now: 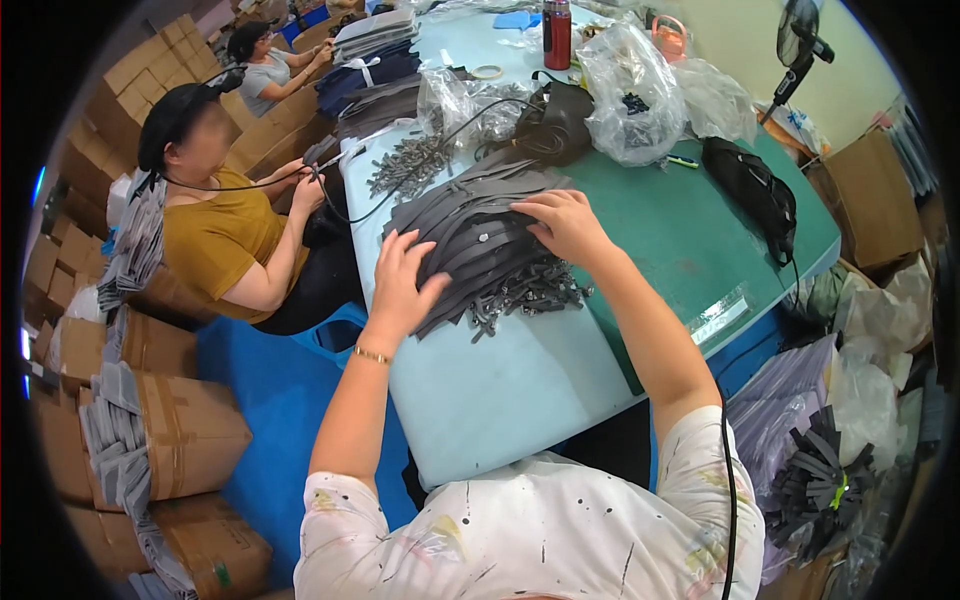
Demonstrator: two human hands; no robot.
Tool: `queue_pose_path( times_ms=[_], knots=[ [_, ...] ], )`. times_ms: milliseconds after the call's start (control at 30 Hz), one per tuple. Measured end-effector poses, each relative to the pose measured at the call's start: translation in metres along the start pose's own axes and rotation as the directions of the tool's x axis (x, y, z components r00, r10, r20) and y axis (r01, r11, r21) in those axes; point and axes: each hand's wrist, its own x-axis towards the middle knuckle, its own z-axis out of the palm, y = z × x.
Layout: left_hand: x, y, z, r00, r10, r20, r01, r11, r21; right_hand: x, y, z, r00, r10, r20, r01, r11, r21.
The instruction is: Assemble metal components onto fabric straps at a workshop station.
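A fanned pile of dark grey fabric strips (470,230) lies across the pale blue part of the table. My left hand (405,285) is at the left edge of the pile, fingers spread and the thumb apart, with nothing seen in its grasp. On the pile's right side my right hand (568,225) rests with its fingers stretched over the strips; its thumb is lower, near them. Small shiny pieces show at the strips' bunched near ends (530,290). One small light spot sits on the strips between my hands.
Behind the pile lie a heap of small grey pieces (408,165), a black bag (555,122) and a clear plastic bag (635,95). A black pouch (755,195) lies on the green mat (650,240). To the left a person in a mustard top (235,235) sits beside cartons (190,430).
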Motion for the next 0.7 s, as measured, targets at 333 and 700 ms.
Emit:
queue_pose_path(
  times_ms=[333, 700],
  knots=[
    [-0.008, 0.017, 0.020, 0.993, 0.021, 0.118, -0.026, 0.999, 0.038, -0.015, -0.009, -0.013, 0.978, 0.051, 0.201, -0.081, 0.986, 0.142],
    [0.022, 0.001, 0.051, 0.986, 0.060, 0.159, -0.076, 0.992, 0.100, -0.012, 0.006, 0.014, 0.997, 0.047, 0.067, -0.062, 0.970, 0.236]
  ],
)
